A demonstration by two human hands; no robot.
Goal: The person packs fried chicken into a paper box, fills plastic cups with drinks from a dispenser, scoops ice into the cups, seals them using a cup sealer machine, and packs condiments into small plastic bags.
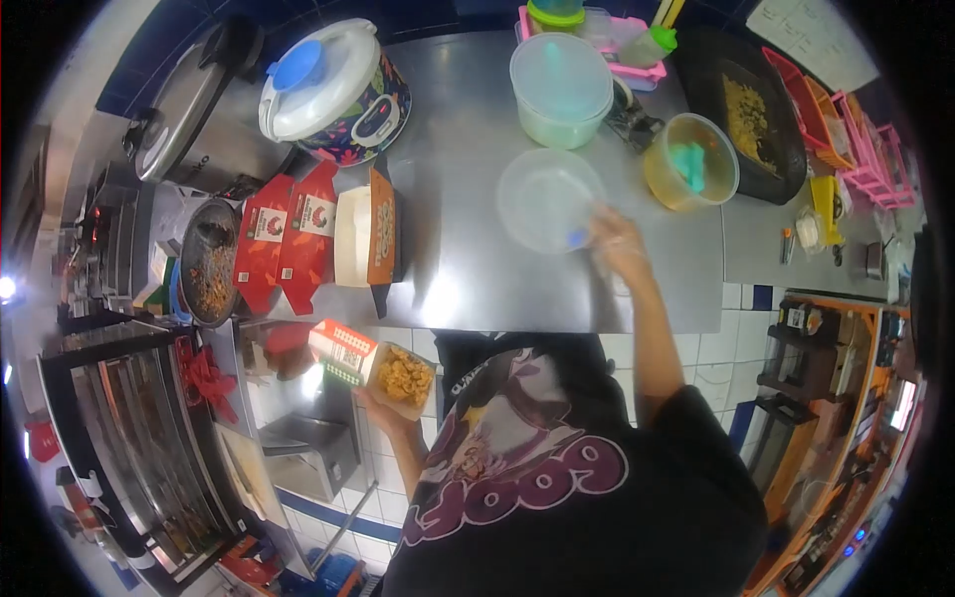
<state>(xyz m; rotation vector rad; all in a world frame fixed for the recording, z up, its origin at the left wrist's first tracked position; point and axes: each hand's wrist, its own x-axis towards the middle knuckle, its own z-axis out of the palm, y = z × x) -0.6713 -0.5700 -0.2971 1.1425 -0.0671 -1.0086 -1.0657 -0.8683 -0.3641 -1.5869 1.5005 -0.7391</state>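
Note:
My left hand (388, 410) is wrapped round the underside of an open red, white and green takeaway box (343, 348). Golden fried pieces of food (403, 378) fill the box, held off the counter's front edge. Over the steel counter, my right hand (621, 247) is slightly blurred, its fingers closed at the right rim of a translucent round lid (547, 194). A small blue patch shows by the fingertips; what it is I cannot tell. Just right of this hand stands an open yellowish tub (668, 184) with turquoise pieces inside.
A lidded translucent tub (560, 124) stands behind the lid. Leftward are red carton boxes (298, 234), an open brown box (383, 234), a pan of food (209, 279) and a patterned cooker (348, 109). A black tray (696, 75) lies at right.

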